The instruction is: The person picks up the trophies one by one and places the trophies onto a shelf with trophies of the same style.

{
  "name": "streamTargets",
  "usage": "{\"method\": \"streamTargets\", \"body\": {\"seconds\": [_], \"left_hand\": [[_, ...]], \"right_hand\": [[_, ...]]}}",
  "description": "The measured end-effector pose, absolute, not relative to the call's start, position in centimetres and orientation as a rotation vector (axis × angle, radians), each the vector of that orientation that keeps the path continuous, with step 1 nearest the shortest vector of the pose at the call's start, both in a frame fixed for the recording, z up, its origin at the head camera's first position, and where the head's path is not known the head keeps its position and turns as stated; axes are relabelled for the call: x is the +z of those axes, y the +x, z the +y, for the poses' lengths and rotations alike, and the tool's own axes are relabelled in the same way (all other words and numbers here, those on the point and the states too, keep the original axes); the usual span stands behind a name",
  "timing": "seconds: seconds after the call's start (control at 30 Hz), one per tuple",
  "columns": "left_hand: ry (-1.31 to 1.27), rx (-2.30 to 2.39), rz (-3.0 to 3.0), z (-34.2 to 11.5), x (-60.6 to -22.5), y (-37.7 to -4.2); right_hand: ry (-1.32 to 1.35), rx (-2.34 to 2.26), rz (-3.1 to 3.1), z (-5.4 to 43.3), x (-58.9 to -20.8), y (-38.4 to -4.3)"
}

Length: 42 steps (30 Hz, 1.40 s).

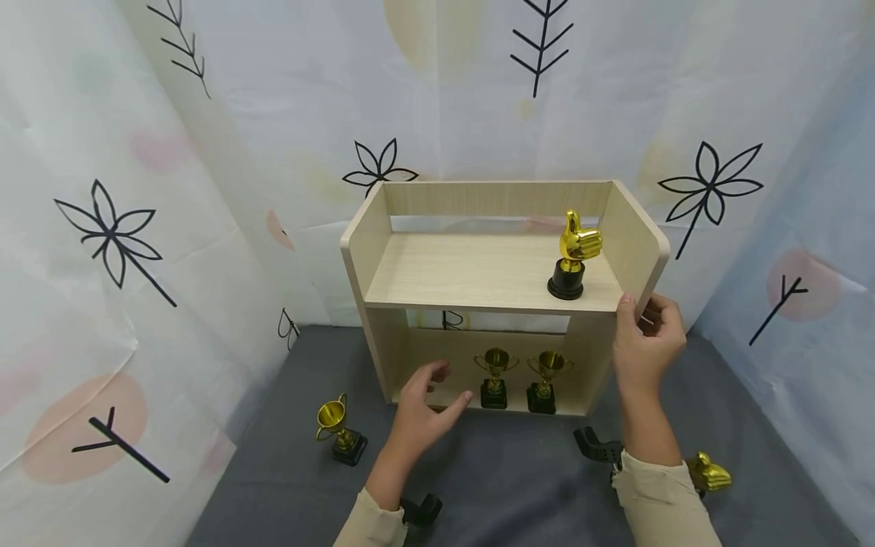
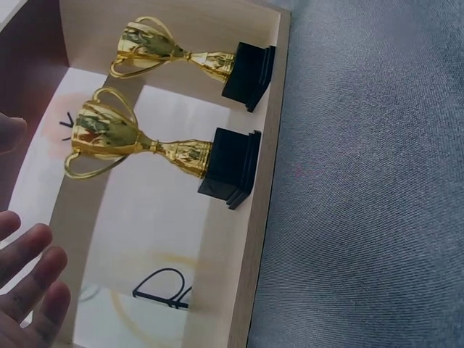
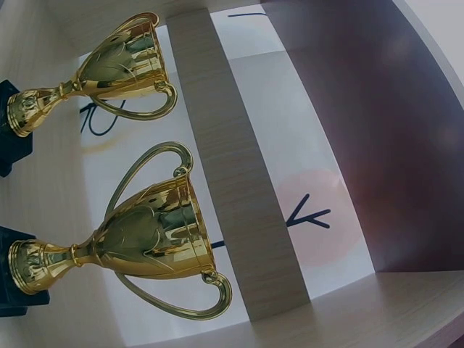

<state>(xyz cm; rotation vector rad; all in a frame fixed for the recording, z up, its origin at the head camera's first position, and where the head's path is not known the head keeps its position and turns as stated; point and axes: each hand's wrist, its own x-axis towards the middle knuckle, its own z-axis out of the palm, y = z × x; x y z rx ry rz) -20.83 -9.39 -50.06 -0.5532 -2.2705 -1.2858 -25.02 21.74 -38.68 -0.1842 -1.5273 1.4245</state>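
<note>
Trophies and a two-tier wood-grain shelf (image 1: 465,266) on the grey-covered table (image 1: 492,471), as I see them from my remote station. The left hand (image 1: 424,414), fingers loosely spread and holding nothing, lies before the lower tier's front edge. The right hand (image 1: 649,346) grips the front edge of the shelf's right side panel between thumb and fingers. On the lower board, near its front edge and right of centre, stand a left gold cup (image 1: 496,381) and a right gold cup (image 1: 544,380); a gold thumbs-up trophy (image 1: 573,251) stands near the upper board's front right corner. I judge the shelf stiff and fairly heavy, best held by both side panels and kept level, lest the top-heavy trophies tip. The cups look light, hard and slick, probably plated plastic; I would pinch the narrow stem or square black base, sparing the thin handles, which could snap.
</note>
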Motion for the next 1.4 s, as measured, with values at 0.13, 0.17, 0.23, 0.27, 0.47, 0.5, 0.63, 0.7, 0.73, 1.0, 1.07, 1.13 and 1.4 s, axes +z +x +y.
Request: {"method": "streamTargets", "body": {"seconds": [0.13, 0.17, 0.23, 0.27, 0.47, 0.5, 0.63, 0.7, 0.73, 1.0, 1.07, 1.13, 1.4], "left_hand": [[-0.525, -1.269, -2.27, -9.6, -50.0, -20.3], [-0.519, -1.268, -2.267, -9.7, -50.0, -20.2], [-0.512, -1.266, -2.26, -9.9, -49.8, -19.9], [-0.51, -1.267, -2.255, -10.0, -49.8, -19.8], [-0.491, -1.259, -2.217, -10.8, -49.4, -19.0], [-0.485, -1.252, -2.214, -11.0, -49.4, -18.9], [-0.46, -1.248, -2.209, -11.6, -49.4, -18.4], [-0.445, -1.235, -2.213, -11.8, -49.5, -18.2], [-0.436, -1.232, -2.213, -11.9, -49.5, -18.1], [-0.377, -1.248, -2.198, -12.8, -49.5, -17.5], [-0.367, -1.248, -2.189, -13.0, -49.5, -17.3], [-0.352, -1.235, -2.179, -13.2, -49.4, -17.1], [-0.333, -1.176, -2.138, -13.9, -49.1, -16.9]], "right_hand": [[-0.193, 1.422, -1.541, 21.7, -38.7, -24.9], [-0.196, 1.42, -1.545, 21.6, -38.8, -24.9], [-0.198, 1.418, -1.547, 21.6, -38.8, -24.9], [-0.198, 1.417, -1.548, 21.7, -38.8, -24.9], [-0.182, 1.417, -1.529, 21.8, -38.9, -25.1], [-0.181, 1.418, -1.526, 21.8, -38.9, -25.1], [-0.183, 1.421, -1.514, 21.8, -39.0, -25.2], [-0.188, 1.421, -1.51, 21.8, -39.0, -25.3], [-0.193, 1.42, -1.509, 21.8, -39.0, -25.3], [-0.198, 1.418, -1.52, 21.7, -38.9, -25.2], [-0.197, 1.419, -1.518, 21.7, -38.9, -25.2], [-0.201, 1.419, -1.515, 21.7, -39.0, -25.2], [-0.209, 1.42, -1.511, 21.9, -39.2, -25.4]]}}
